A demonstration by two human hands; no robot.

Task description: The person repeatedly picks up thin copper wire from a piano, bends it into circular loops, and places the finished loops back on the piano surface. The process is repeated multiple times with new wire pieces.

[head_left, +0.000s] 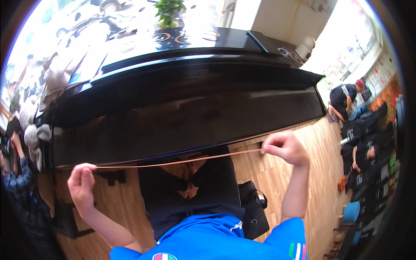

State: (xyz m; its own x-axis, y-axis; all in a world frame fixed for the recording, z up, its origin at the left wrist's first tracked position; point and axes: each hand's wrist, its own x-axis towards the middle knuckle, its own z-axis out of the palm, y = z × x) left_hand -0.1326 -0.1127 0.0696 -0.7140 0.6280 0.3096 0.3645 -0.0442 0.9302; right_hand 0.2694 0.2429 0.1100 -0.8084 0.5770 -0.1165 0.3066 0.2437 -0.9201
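A thin copper-coloured string (182, 161) runs nearly straight between my two hands, in front of the black piano (186, 117) and above my lap. My left hand (81, 187) pinches its left end, slightly lower than the other end. At the right, my right hand (288, 149) is closed on the other end between thumb and fingers. The piano's front is closed, so no keys show. On its top lie several ring-shaped coils, among them a copper-coloured coil (161, 37) and another coil (183, 40).
A green plant (169, 15) stands on the piano. Grey plush toys (34, 138) sit at its left end, near another person's arm (19, 156). Right of my legs, a black bag (252, 212) rests on the wooden floor. Farther right are people (344, 99) and a blue stool (351, 212).
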